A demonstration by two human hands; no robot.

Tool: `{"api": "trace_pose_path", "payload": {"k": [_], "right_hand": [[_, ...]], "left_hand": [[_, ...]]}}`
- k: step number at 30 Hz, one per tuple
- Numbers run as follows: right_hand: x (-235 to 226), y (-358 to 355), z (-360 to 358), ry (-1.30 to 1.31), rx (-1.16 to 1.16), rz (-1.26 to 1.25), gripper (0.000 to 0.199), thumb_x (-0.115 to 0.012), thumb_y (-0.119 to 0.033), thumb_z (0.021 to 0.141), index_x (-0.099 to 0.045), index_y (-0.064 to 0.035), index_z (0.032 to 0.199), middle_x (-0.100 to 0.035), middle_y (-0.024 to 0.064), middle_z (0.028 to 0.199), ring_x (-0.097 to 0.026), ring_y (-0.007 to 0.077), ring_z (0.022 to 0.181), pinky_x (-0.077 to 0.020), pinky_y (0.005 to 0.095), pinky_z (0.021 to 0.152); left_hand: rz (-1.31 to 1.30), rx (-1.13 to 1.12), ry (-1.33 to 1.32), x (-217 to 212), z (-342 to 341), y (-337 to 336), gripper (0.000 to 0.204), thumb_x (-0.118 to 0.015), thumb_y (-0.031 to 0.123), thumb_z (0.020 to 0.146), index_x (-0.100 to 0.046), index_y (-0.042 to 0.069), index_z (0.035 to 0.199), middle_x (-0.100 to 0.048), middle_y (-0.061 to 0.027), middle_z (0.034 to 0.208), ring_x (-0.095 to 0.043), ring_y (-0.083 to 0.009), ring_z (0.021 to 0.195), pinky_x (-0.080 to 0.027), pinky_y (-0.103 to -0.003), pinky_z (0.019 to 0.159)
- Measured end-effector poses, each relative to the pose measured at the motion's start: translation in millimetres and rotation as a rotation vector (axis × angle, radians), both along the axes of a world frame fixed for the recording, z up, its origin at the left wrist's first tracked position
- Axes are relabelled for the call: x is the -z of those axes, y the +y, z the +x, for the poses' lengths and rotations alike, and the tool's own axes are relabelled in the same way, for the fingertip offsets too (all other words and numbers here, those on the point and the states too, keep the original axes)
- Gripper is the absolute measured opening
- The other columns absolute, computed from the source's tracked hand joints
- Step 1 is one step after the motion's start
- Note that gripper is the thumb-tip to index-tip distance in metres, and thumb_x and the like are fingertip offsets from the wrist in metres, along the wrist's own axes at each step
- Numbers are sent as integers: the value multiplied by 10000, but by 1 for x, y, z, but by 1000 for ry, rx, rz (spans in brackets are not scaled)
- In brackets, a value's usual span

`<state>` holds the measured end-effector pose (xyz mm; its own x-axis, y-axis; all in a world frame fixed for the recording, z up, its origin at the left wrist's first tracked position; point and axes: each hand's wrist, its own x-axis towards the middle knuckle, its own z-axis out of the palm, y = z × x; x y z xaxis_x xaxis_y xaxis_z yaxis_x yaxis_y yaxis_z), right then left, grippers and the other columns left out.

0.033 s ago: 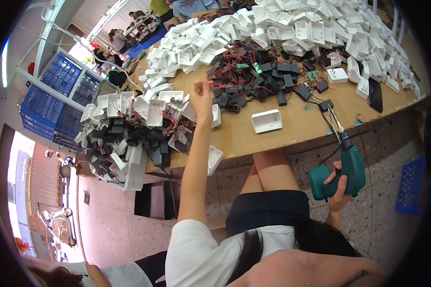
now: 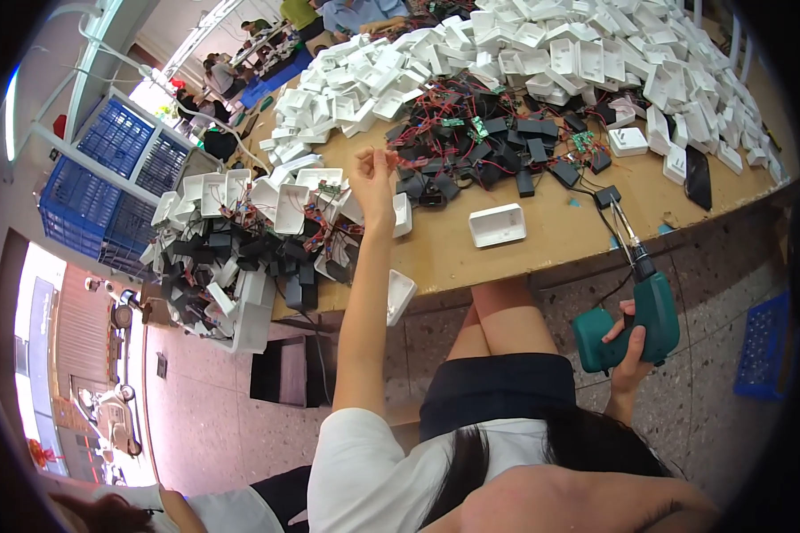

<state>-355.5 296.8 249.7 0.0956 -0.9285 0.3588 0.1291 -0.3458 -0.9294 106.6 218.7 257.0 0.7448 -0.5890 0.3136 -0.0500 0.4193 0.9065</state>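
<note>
The left hand (image 2: 373, 178) is raised over the light brown wooden worktable (image 2: 551, 235), its fingertips pinched together on something very small — too small to name, though a screw or a thin red wire end would fit what lies around. The right hand (image 2: 629, 342) hangs low at the right, off the table's near edge, curled around the grip of a teal cordless electric screwdriver (image 2: 636, 315) whose bit points up and to the left toward the table edge.

Just right of the raised hand a shallow white rectangular plastic housing (image 2: 497, 224) lies alone on bare wood, apart from the heaps. Beyond it spreads a tangle of small black plastic boxes with red wires and green circuit boards (image 2: 489, 142), and farther still a big heap of white plastic shells (image 2: 551, 53) covers the far side. To the left, a stack of opened white housings with boards and wires inside (image 2: 267, 209) sits mixed with more black parts at the table's left end. A flat black phone-like slab (image 2: 698, 176) lies at the right.

By the look of it, this is the picking step: a small part is held ready while the driver waits. The next move would probably call for seating that piece in a housing, steadying the housing, then bringing the bit up squarely — a slip would likely drop the tiny part among the wires.
</note>
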Motion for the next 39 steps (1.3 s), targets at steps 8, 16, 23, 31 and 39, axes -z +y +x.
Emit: {"api": "trace_pose_path", "payload": {"k": [8,16,23,31,39], "right_hand": [[28,-1,6,19,-79,81,353,-464,-244,1085,-563,36,1277,-600,163,1210,-599,142,722,-511,307,672],[71,-12,27,-41,-148,316,312,-580,-118,1028,-606,84,1264,-691,133,1099,-627,132,726,-540,305,694],[76,-44,67,66,-132,327,175,-641,7,946,-665,98,1094,-708,113,960,-657,109,666,-536,265,614],[99,-88,116,186,-136,244,138,-706,-19,920,-688,60,1033,-657,79,875,-651,113,638,-509,265,585],[120,-119,152,346,-75,93,160,-745,-60,901,-672,44,998,-633,106,849,-652,166,623,-492,305,580]], "left_hand": [[359,31,-157,-22,-93,60,148,-683,143,1032,-680,-4,1016,-649,-11,871,-627,-68,780,-567,-251,683],[419,15,-605,92,-175,32,129,-800,111,905,-790,64,1025,-745,-64,844,-623,-123,747,-511,-298,661],[510,-203,-666,117,-171,-1,96,-810,161,876,-779,126,960,-735,-19,898,-594,-168,853,-338,-384,993],[494,-457,-877,140,-150,-48,124,-816,172,822,-745,141,918,-554,-46,1339,-472,-307,1258,-313,-471,1049],[566,-412,-909,151,-122,-68,139,-811,162,831,-728,145,941,-579,-45,1298,-490,-295,1263,-308,-490,1062]]}}
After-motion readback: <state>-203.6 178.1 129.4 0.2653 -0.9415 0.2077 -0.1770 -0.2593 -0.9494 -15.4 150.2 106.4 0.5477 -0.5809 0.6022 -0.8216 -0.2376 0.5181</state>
